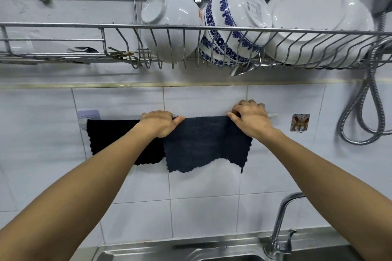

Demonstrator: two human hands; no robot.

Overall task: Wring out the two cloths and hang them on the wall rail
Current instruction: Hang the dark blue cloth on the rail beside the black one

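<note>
Step in hand: hanging cloth 2 of 2. The black cloth (114,140) is draped over the wall rail (272,115) at its left end, next to the rail's stick-on bracket (88,115). The dark blue cloth (203,144) hangs just to its right, its left edge overlapping the black one slightly.

Left hand (158,123) grips the blue cloth's top edge at its left corner, thumb pressed on the front face and fingers curled over the rail. Right hand (251,118) pinches the top edge at the right corner, fingers behind. Only a short stub of rail shows past the right hand.

Judgement: task nearly complete; wringing appears done. The blue cloth's bottom hem hangs uneven, lower at left and at the far right corner. Next move likely calls for evening out the top edge along the rail, then letting go with both hands.

Surroundings: dish rack (191,27) overhead holding 2 bowls and a plate (314,19); shower hose (364,112) at right; rabbit hook (300,122) just beyond the rail end; faucet (282,218) and sink (148,252) below. Nothing obstructs the hands; the rack sits well above.
</note>
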